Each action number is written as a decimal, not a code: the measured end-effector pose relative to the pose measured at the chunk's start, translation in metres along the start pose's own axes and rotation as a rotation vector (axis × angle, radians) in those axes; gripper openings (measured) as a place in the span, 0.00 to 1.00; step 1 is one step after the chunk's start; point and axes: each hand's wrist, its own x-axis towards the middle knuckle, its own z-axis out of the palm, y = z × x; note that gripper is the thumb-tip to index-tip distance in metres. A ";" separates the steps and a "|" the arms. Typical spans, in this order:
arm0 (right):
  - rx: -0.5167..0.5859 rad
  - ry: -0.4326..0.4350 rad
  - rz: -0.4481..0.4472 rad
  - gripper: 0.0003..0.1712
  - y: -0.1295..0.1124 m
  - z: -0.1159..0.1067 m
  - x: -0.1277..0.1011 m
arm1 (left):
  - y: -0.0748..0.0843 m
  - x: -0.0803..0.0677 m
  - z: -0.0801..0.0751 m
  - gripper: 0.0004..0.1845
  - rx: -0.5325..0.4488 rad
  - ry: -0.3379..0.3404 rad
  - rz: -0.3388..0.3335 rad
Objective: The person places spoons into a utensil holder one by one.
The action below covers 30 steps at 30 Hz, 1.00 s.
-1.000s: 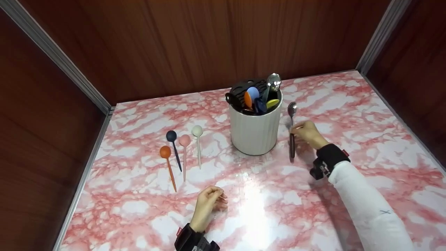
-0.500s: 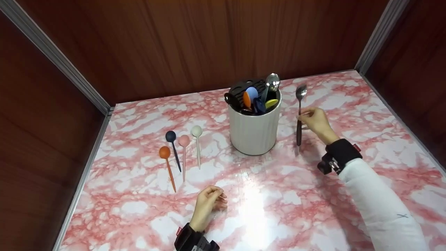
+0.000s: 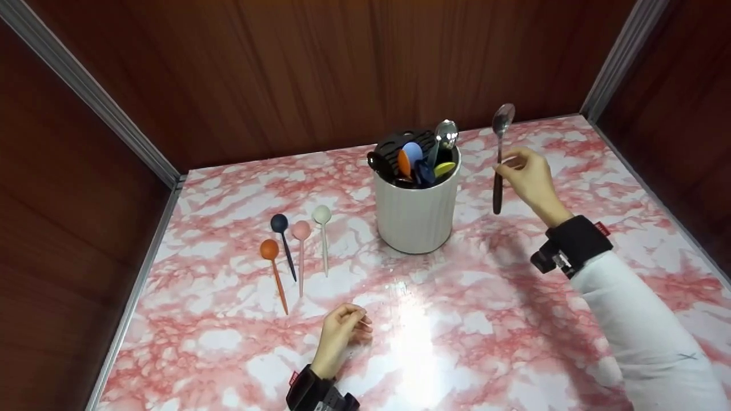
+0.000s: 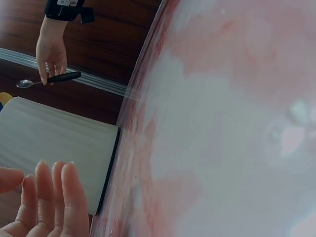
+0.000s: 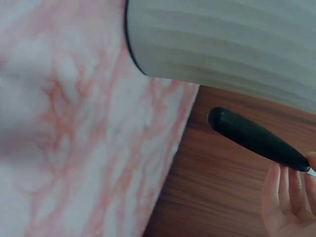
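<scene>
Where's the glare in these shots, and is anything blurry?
Head view: a bright glare patch on the marble table beside the left hand. Left wrist view: the tabletop is washed out and soft. Right wrist view: the white holder and spoon handle are soft.

Spoon (image 3: 500,149): shiny metal bowl, matt black handle. Holder (image 3: 417,209): ribbed white. Tabletop (image 3: 514,319): glossy marble.
</scene>
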 end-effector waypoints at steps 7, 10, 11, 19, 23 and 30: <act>-0.023 0.040 -0.048 0.14 -0.018 -0.002 0.000 | 0.000 0.000 0.000 0.04 -0.006 0.001 0.002; -0.045 0.042 -0.058 0.15 -0.024 -0.003 0.001 | 0.000 0.000 0.000 0.04 -0.009 0.001 0.003; -0.057 0.044 -0.059 0.15 -0.026 -0.004 0.001 | 0.000 0.000 0.000 0.04 -0.009 0.002 0.003; -0.068 0.065 -0.086 0.14 -0.034 -0.006 0.004 | 0.000 0.000 0.000 0.03 -0.010 0.007 -0.001; -0.053 0.072 -0.104 0.12 -0.041 -0.006 0.007 | 0.001 0.000 0.000 0.03 -0.020 0.004 -0.001; 0.006 0.092 -0.152 0.08 -0.061 -0.003 0.009 | 0.000 -0.001 0.000 0.04 -0.007 0.001 0.005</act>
